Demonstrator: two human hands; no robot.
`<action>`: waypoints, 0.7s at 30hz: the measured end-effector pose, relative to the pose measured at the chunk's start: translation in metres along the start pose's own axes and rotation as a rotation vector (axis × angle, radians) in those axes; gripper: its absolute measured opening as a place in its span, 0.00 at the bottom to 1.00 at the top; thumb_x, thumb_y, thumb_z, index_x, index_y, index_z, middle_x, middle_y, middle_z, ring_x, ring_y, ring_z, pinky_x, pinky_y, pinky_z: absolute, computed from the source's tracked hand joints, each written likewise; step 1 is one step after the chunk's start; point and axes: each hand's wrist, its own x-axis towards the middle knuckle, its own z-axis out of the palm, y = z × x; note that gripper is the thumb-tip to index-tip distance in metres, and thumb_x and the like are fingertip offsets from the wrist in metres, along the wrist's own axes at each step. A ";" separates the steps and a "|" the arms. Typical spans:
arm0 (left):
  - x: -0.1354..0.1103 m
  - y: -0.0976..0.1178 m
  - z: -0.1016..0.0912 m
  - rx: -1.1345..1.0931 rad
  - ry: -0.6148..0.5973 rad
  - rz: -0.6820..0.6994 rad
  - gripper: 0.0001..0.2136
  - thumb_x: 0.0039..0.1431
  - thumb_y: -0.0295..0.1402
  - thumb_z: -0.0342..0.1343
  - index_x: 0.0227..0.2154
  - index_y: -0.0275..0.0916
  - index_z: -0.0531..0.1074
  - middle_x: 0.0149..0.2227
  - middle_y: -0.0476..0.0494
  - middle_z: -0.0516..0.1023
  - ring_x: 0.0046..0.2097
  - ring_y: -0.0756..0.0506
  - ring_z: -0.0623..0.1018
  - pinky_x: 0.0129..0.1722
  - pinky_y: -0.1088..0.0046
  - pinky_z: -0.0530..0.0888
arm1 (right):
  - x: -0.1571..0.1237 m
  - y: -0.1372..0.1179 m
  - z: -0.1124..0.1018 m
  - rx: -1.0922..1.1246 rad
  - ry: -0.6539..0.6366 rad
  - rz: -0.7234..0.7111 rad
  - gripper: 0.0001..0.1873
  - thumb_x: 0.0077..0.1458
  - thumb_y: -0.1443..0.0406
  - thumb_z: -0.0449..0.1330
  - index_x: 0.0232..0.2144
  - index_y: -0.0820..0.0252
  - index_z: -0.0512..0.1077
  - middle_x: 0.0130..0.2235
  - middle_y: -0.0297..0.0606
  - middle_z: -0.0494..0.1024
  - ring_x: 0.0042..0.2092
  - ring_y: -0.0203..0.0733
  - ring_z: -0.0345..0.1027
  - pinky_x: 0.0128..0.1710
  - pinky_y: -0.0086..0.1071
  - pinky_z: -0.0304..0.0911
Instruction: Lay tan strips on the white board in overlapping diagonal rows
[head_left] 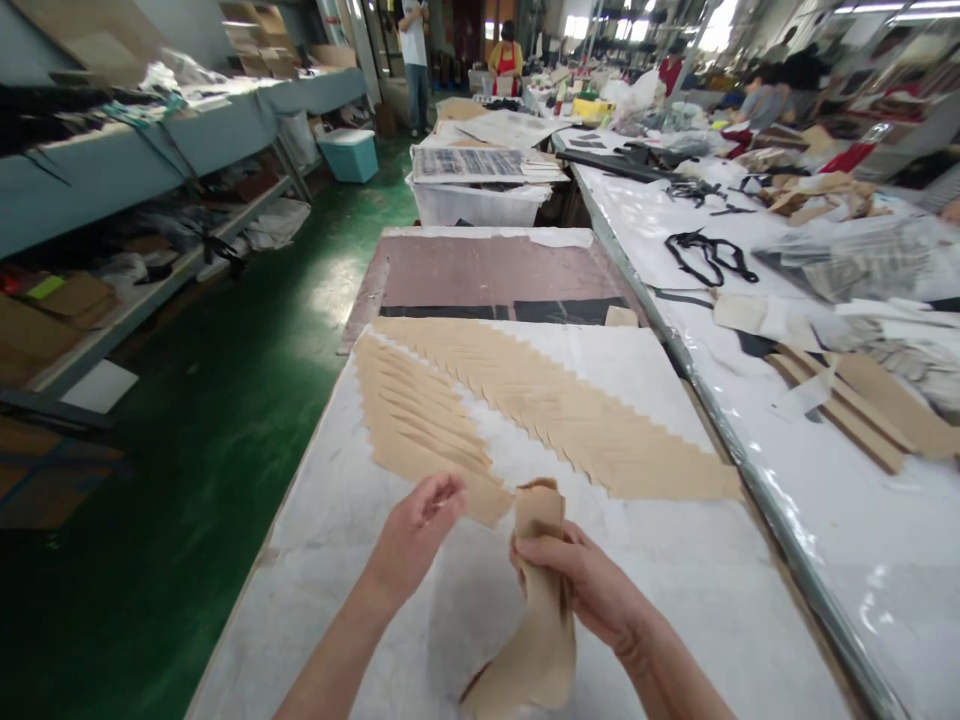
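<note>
My right hand (581, 580) is closed round a stack of tan strips (538, 620) that hangs bent below it. Beside it, my left hand (420, 525) has its fingers curled in a pinch next to the end of a row of tan pieces; what it pinches is too small to make out. Two fanned rows of overlapping tan pieces lie on the white table (360, 560): a short row (420, 425) at the left and a long row (562, 405) running from the far left toward the near right.
A mauve board (487, 270) with a black strip lies at the table's far end. A long plastic-covered bench (825, 480) at the right carries black straps and tan scraps. Green floor (225, 400) and shelving lie at the left. People stand far back.
</note>
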 end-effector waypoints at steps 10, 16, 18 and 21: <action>-0.017 0.026 0.025 -0.331 -0.134 -0.122 0.14 0.50 0.41 0.60 0.36 0.36 0.72 0.34 0.45 0.76 0.35 0.48 0.72 0.33 0.76 0.68 | 0.016 0.010 0.021 -0.038 0.071 -0.118 0.17 0.40 0.61 0.71 0.33 0.65 0.77 0.28 0.35 0.75 0.28 0.34 0.63 0.30 0.28 0.58; -0.010 0.016 0.019 -0.291 0.018 -0.158 0.11 0.49 0.40 0.60 0.29 0.36 0.72 0.26 0.52 0.72 0.28 0.52 0.67 0.28 0.78 0.64 | 0.023 0.014 0.027 -0.065 0.132 -0.111 0.14 0.39 0.62 0.71 0.29 0.65 0.76 0.23 0.31 0.71 0.24 0.31 0.59 0.24 0.25 0.55; -0.010 0.016 0.017 -0.299 0.037 -0.169 0.12 0.49 0.41 0.60 0.28 0.36 0.72 0.25 0.52 0.71 0.29 0.51 0.68 0.29 0.78 0.64 | 0.023 0.013 0.031 -0.038 0.127 -0.086 0.14 0.39 0.62 0.71 0.28 0.65 0.75 0.23 0.31 0.71 0.23 0.30 0.59 0.24 0.25 0.55; -0.011 0.019 0.016 -0.264 0.044 -0.169 0.11 0.50 0.40 0.58 0.25 0.36 0.71 0.26 0.51 0.73 0.31 0.49 0.70 0.31 0.77 0.65 | 0.022 0.010 0.037 0.023 0.087 -0.059 0.16 0.39 0.61 0.71 0.30 0.65 0.76 0.24 0.32 0.72 0.24 0.31 0.62 0.25 0.25 0.57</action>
